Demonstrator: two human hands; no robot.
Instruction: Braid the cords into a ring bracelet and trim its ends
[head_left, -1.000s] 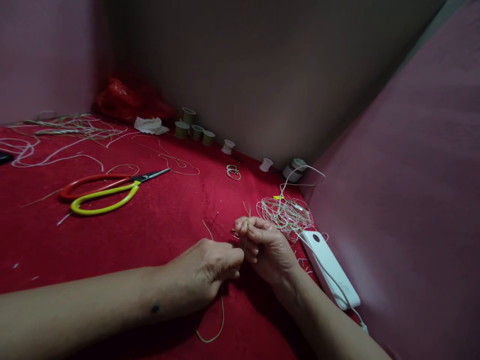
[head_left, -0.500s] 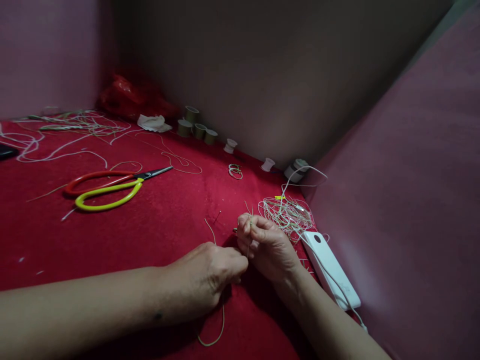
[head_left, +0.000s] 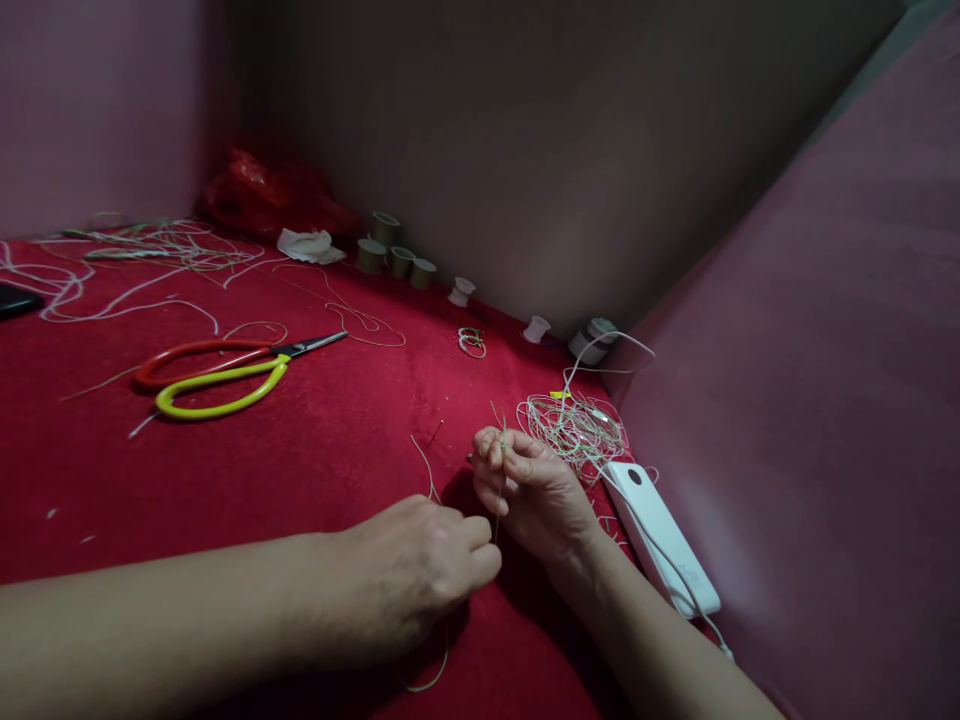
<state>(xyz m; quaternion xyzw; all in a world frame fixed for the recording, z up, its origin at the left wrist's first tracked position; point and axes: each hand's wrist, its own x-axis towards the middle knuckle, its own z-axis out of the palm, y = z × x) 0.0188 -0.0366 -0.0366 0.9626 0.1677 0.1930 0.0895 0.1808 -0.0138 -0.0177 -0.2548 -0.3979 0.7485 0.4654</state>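
Note:
My right hand (head_left: pixel 536 490) pinches a thin beige cord (head_left: pixel 498 515) near its upper end, between thumb and fingertips, and short ends stick up above them. Just below and to the left, my left hand (head_left: pixel 439 565) is closed on the same cord, which runs taut between the two hands. A loose loop of cord (head_left: pixel 431 685) hangs out beneath my left hand, and another piece (head_left: pixel 424 458) curves up behind it. The fingertips of my left hand are partly hidden by its back.
Scissors with red and yellow handles (head_left: pixel 217 385) lie at the left. Tangled cords (head_left: pixel 157 250) are at the back left, with more (head_left: pixel 574 430) beside a white power bank (head_left: pixel 664 540). Spools (head_left: pixel 371 256) and a red bag (head_left: pixel 270 195) stand along the wall.
My left hand has moved slightly down, and a longer stretch of cord shows between the hands. My right hand has hardly moved.

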